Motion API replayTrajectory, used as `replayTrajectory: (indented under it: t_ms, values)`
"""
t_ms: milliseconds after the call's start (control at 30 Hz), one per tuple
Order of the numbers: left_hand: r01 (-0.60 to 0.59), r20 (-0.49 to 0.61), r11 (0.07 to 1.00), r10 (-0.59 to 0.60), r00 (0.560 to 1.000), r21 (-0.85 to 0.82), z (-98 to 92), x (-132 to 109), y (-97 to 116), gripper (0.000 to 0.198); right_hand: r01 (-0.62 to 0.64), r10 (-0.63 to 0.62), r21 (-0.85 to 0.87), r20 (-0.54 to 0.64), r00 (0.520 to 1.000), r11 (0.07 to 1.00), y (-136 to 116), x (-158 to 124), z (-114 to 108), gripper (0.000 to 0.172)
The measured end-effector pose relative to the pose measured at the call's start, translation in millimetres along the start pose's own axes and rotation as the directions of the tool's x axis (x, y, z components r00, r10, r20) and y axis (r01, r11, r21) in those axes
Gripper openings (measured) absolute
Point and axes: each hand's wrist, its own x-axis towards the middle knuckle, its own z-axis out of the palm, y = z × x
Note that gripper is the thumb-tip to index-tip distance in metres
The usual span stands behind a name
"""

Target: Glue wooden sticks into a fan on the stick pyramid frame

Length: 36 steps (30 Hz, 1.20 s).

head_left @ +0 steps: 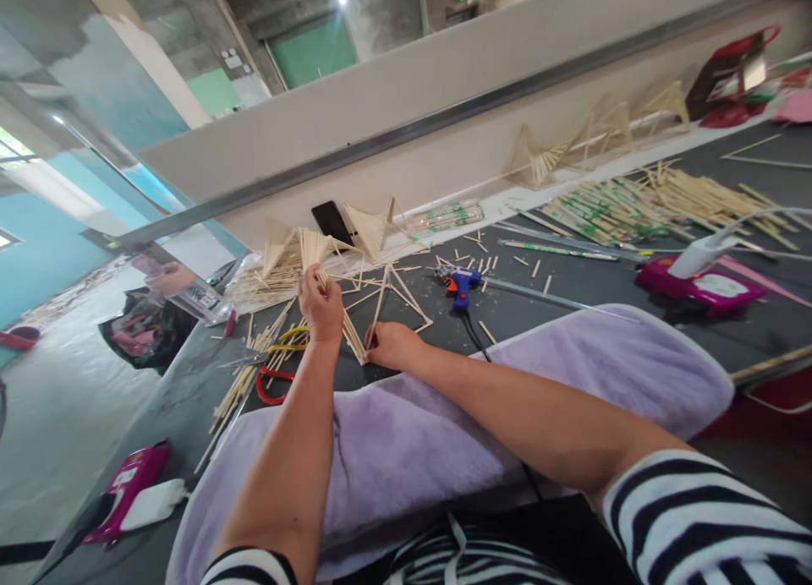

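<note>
Between my hands is a wooden stick model (353,336), built of thin pale sticks in fanned rows with open triangular parts. My left hand (320,306) is closed around its upper left side, fingers wrapped on the sticks. Down at the bottom corner, my right hand (393,347) pinches the model near the table surface; its fingertips are partly hidden. A blue hot glue gun (464,287) with a clear glue stick in it lies to the right of my right hand. Left of my left forearm are yellow-handled scissors (288,341) and a red-handled tool (272,386).
A lilac towel (495,416) covers the table's front edge. Loose sticks (238,390) lie at left; packs of sticks (609,205) are at right. Finished-looking stick models (539,158) and a phone (332,221) lean by the wall. Magenta power strips (698,285) sit on the table.
</note>
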Motion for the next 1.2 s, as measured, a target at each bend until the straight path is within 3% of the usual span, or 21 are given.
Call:
replayTrajectory:
  t_ms: [767, 933, 1200]
  values:
    - [-0.015, -0.013, 1.0, 0.015, 1.0, -0.014, 0.1, 0.3, 2.7, 0.038, 0.006, -0.006, -0.01, -0.021, 1.0, 1.0, -0.3, -0.6, -0.8, 0.024]
    - [-0.014, -0.017, 1.0, 0.014, 1.0, -0.006, 0.3, 0.3, 1.4, 0.039, -0.013, 0.013, 0.019, -0.008, 1.0, 1.0, -0.4, 0.1, -0.2, 0.027]
    - [-0.012, 0.002, 1.0, 0.012, 1.0, -0.005, 0.2, -0.3, 1.2, 0.038, 0.053, -0.057, 0.066, 0.06, 0.997, 0.996, 4.2, 3.0, -4.0, 0.028]
